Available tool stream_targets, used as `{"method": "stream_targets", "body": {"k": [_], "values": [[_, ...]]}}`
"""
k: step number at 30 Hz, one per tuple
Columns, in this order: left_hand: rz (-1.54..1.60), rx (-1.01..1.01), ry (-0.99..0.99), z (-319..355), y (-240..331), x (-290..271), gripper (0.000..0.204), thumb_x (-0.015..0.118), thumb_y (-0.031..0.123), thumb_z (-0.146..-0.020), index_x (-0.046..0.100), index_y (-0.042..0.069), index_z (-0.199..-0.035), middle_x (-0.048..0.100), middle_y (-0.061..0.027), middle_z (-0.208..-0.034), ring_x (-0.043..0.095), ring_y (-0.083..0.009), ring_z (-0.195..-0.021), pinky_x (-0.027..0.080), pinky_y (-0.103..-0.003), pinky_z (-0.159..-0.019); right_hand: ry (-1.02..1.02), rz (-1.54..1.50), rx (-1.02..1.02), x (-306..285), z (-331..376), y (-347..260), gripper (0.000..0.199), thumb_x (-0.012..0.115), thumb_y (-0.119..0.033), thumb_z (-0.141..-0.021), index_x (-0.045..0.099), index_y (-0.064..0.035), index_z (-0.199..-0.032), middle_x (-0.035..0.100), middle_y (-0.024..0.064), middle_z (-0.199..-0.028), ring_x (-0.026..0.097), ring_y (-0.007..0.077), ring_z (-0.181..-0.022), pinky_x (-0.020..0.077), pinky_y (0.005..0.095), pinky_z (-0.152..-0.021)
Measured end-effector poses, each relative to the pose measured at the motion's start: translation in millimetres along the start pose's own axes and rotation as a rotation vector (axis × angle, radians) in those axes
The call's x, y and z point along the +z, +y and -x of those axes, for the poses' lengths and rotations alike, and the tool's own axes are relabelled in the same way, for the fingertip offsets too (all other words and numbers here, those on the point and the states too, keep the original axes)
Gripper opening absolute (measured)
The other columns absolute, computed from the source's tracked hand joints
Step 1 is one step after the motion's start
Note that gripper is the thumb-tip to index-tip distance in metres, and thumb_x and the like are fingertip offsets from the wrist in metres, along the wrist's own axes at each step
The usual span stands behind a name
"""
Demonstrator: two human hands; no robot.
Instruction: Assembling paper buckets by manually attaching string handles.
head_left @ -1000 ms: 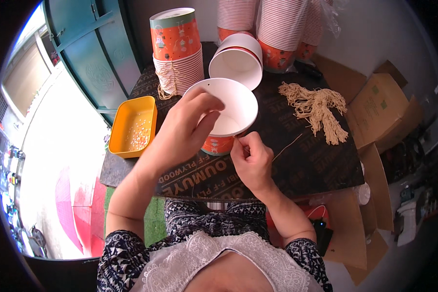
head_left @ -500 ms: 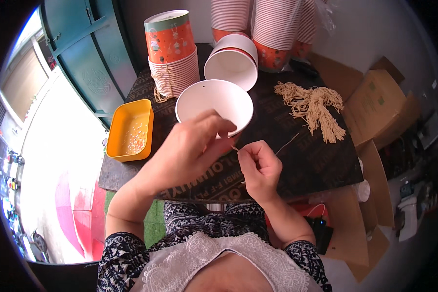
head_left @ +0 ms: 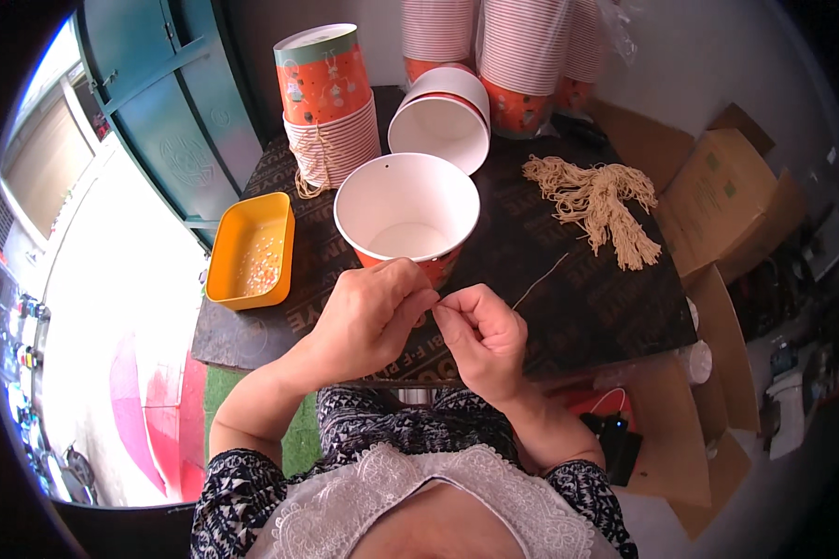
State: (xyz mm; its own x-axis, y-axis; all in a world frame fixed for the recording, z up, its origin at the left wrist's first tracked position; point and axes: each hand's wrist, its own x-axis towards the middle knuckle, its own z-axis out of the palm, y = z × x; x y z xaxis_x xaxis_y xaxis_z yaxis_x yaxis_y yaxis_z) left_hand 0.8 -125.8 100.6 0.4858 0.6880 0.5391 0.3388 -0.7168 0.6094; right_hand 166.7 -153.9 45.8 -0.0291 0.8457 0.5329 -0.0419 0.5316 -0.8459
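Note:
In front of the white-lined paper bucket (head_left: pixel 405 200), my two hands meet fingertip to fingertip. My right hand (head_left: pixel 485 340) is closed in a pinch on a thin beige string (head_left: pixel 541 279), whose loose tail runs out over the table to the right. My left hand (head_left: pixel 368 312) is closed too, thumb and forefinger pinching at the string's end, which the fingers mostly hide. The bucket stands upright, orange outside, with a small dark hole near its far rim. My left knuckles overlap its near side.
A yellow tray (head_left: pixel 216 270) with small colourful beads is at left. Behind stand stacked buckets (head_left: pixel 331 140) with strings hanging on them, a tipped bucket (head_left: pixel 447 130) and wrapped stacks (head_left: pixel 522 56). A bundle of strings (head_left: pixel 606 200) lies right. Cardboard boxes (head_left: pixel 727 186) flank the table.
My left hand has come down and back from over the bucket's near rim to my right fingertips, its fingers closing. My right hand has shifted slightly left. The bucket's inside is uncovered.

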Motion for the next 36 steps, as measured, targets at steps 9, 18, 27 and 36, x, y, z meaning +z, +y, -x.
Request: {"method": "stream_targets", "body": {"k": [9,18,27,36], "values": [[-0.254,-0.042,0.358,-0.2,-17.9,4.1,0.023,0.065,0.002,-0.087,0.049,0.001,-0.071,0.053,-0.0160,-0.060,0.055,-0.0338,-0.052,0.041,-0.038,-0.047,0.077,0.044,0.005,4.6,-1.0,2.2,0.014,0.061,0.000,-0.091,0.056,-0.0028,-0.079,0.045,-0.0099,-0.064,0.036,-0.0029,-0.057,0.0283,0.0163,-0.049],[-0.205,0.018,0.462,10.7,-14.1,-8.0,0.029,0.062,-0.005,-0.087,0.043,0.001,-0.065,0.042,-0.0091,-0.055,0.040,-0.0183,-0.044,0.033,-0.029,-0.043,0.175,0.149,0.015,2.8,-10.9,28.0,0.016,0.063,0.002,-0.088,0.051,-0.0018,-0.078,0.051,-0.0040,-0.062,0.046,-0.0002,-0.057,0.0380,0.0199,-0.049],[-0.178,-0.017,0.441,18.4,-10.6,-13.3,0.027,0.061,-0.006,-0.086,0.046,0.001,-0.065,0.048,-0.0075,-0.057,0.046,-0.0155,-0.045,0.034,-0.027,-0.044,0.179,0.253,-0.028,6.6,-16.6,33.8,0.016,0.064,0.003,-0.086,0.050,-0.0013,-0.078,0.056,0.0011,-0.061,0.053,0.0024,-0.059,0.0446,0.0231,-0.052],[-0.155,-0.018,0.430,21.9,-16.0,-12.2,0.026,0.062,-0.005,-0.086,0.047,0.001,-0.065,0.048,-0.0080,-0.056,0.046,-0.0159,-0.045,0.034,-0.027,-0.043,0.183,0.305,-0.025,8.0,-19.9,34.4,0.019,0.064,0.002,-0.086,0.049,-0.0020,-0.076,0.055,0.0022,-0.058,0.052,0.0027,-0.058,0.0435,0.0236,-0.050]]}}
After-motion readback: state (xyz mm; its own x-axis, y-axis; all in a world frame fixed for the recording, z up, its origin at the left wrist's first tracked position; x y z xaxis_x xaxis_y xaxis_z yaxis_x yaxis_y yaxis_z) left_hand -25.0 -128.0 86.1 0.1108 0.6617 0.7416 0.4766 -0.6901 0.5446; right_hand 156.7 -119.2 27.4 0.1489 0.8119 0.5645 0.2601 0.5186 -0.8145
